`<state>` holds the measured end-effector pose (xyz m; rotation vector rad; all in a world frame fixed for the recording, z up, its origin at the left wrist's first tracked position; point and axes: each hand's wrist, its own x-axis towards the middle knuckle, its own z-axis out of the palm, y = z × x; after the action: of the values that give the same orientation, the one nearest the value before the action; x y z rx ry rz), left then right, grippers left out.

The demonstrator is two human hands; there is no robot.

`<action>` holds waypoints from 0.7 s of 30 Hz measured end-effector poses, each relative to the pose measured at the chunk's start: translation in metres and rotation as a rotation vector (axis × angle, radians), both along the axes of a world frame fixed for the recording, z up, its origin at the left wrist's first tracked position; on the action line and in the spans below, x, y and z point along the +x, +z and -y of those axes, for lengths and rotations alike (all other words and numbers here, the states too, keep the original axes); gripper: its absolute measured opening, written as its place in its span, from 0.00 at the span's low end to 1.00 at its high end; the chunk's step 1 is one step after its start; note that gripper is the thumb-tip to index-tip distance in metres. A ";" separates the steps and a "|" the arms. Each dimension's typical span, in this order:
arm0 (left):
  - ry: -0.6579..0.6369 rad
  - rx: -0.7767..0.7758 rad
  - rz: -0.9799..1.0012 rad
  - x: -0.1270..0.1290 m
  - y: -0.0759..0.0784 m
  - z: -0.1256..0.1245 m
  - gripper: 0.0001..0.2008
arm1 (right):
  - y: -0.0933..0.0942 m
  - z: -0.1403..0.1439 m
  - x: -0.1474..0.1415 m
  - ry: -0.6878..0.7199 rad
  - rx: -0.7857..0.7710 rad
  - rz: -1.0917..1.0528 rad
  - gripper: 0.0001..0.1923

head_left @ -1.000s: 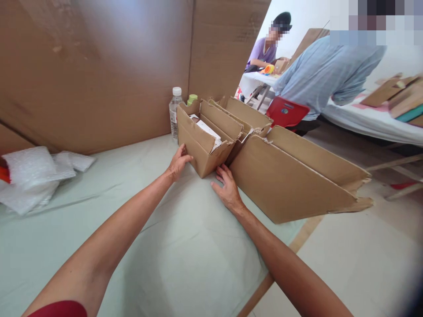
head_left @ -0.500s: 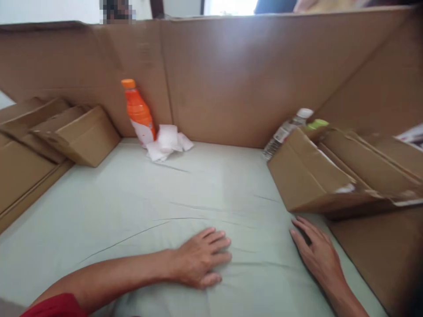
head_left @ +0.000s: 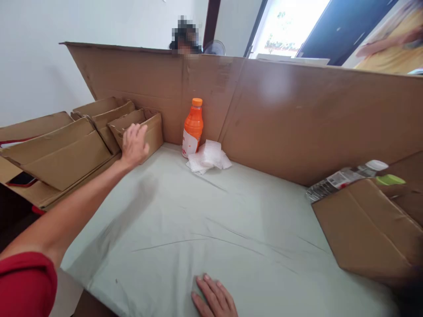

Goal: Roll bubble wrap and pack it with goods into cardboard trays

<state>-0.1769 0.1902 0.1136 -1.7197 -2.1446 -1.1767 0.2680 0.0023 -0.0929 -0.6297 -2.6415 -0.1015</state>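
Note:
My left hand [head_left: 135,144] is stretched out over the front of a small cardboard box [head_left: 153,132] at the left back. Its fingers are slightly bent and apart, with nothing visible in them; whether they touch the box I cannot tell. At the bottom edge, my right hand [head_left: 214,297] rests on the pale green cloth [head_left: 211,220], fingers stretched out and holding nothing. An orange bottle [head_left: 192,127] with a white label stands to the right of that box. Crumpled white bubble wrap [head_left: 209,156] lies against the bottle's foot.
More open cardboard boxes [head_left: 66,154] line the left side. At the right, a clear plastic bottle [head_left: 343,178] leans behind a cardboard box [head_left: 363,224], beside a green lid [head_left: 390,179]. A tall cardboard wall [head_left: 280,119] closes the back; people are beyond it.
My left hand has lifted off the cloth and reached left to the small box. The view has swung left, and my right hand now shows lower and nearer the middle, still on the cloth.

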 end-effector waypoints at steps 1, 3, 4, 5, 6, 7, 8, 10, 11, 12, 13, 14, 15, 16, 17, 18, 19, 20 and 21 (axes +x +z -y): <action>0.023 0.003 0.017 -0.013 0.012 -0.011 0.31 | 0.001 0.000 0.000 0.002 -0.037 -0.004 0.15; 0.044 -0.025 0.064 -0.031 0.026 -0.026 0.31 | 0.006 -0.002 0.004 0.018 -0.110 -0.027 0.17; 0.053 -0.044 0.088 -0.036 0.028 -0.031 0.30 | 0.009 -0.003 0.007 0.020 -0.134 -0.054 0.17; 0.057 -0.064 0.106 -0.039 0.029 -0.033 0.29 | 0.012 -0.003 0.009 0.014 -0.150 -0.085 0.16; 0.056 -0.081 0.116 -0.040 0.027 -0.032 0.28 | 0.014 -0.004 0.010 0.008 -0.160 -0.112 0.16; 0.042 -0.095 0.116 -0.038 0.025 -0.029 0.27 | 0.015 -0.004 0.010 0.004 -0.165 -0.138 0.15; 0.019 -0.104 0.106 -0.036 0.022 -0.022 0.27 | 0.016 -0.004 0.009 0.004 -0.167 -0.158 0.15; -0.030 -0.110 0.073 -0.026 0.015 0.004 0.27 | 0.018 -0.003 0.006 0.004 -0.176 -0.183 0.14; -0.059 -0.108 0.057 -0.020 0.012 0.022 0.28 | 0.020 -0.003 0.005 0.006 -0.186 -0.193 0.14; -0.090 -0.102 0.044 -0.013 0.009 0.043 0.28 | 0.023 -0.002 0.003 0.006 -0.205 -0.207 0.14; -0.127 -0.094 0.033 -0.006 0.007 0.065 0.27 | 0.027 -0.002 0.002 0.002 -0.235 -0.230 0.15; -0.193 -0.073 0.027 0.002 0.006 0.089 0.27 | 0.033 -0.002 0.001 -0.007 -0.274 -0.258 0.15; -0.258 -0.057 0.014 0.010 0.004 0.112 0.25 | 0.039 -0.002 0.000 -0.029 -0.323 -0.287 0.17; -0.315 -0.041 -0.002 0.018 0.003 0.135 0.23 | 0.046 -0.002 -0.002 -0.066 -0.375 -0.314 0.18; -0.366 -0.030 -0.013 0.025 0.002 0.156 0.23 | 0.053 -0.004 -0.003 -0.112 -0.420 -0.340 0.19; -0.395 -0.016 -0.019 0.031 0.000 0.175 0.23 | 0.059 -0.006 -0.005 -0.166 -0.456 -0.363 0.20; -0.389 -0.009 -0.012 0.035 -0.002 0.192 0.25 | 0.065 -0.008 -0.007 -0.219 -0.479 -0.387 0.21; -0.349 -0.017 0.017 0.038 -0.006 0.206 0.28 | 0.070 -0.011 -0.010 -0.266 -0.495 -0.409 0.23; -0.287 -0.040 0.062 0.038 -0.012 0.217 0.31 | 0.073 -0.013 -0.013 -0.297 -0.510 -0.426 0.25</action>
<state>-0.1387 -0.0265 0.1020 -2.0887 -2.0156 -1.2769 0.2554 0.0154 -0.0200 -1.0707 -2.1422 0.5731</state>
